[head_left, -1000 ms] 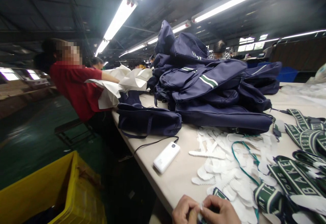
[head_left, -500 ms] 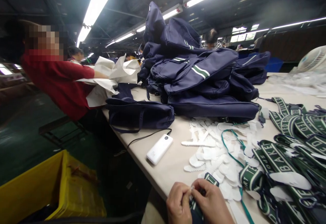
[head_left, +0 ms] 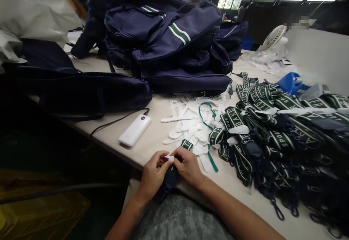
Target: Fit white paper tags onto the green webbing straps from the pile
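At the table's front edge, my left hand (head_left: pixel 155 172) pinches a small white piece (head_left: pixel 170 158) between thumb and fingers. My right hand (head_left: pixel 188 164) is closed at the other side of the same piece, its fingers bent over a dark strap. The navy end of that strap (head_left: pixel 169 182) hangs below my hands over my lap, and a green lettered part (head_left: pixel 187 145) shows just beyond them. Many white cut pieces (head_left: pixel 191 123) lie past my hands, with a thin green cord (head_left: pixel 203 114) among them.
Green lettered straps (head_left: pixel 283 138) are heaped on the right. Navy bags (head_left: pixel 174 43) are piled at the back. A white power bank (head_left: pixel 135 130) with a black cable lies left of my hands. A blue object (head_left: pixel 291 83) and a fan (head_left: pixel 274 38) stand farther right; a yellow crate (head_left: pixel 40 203) is low left.
The view has turned right and downward, so the person in red is out of sight and more straps show. Both hands remain together at the strap, and the white piece between them shows more clearly.
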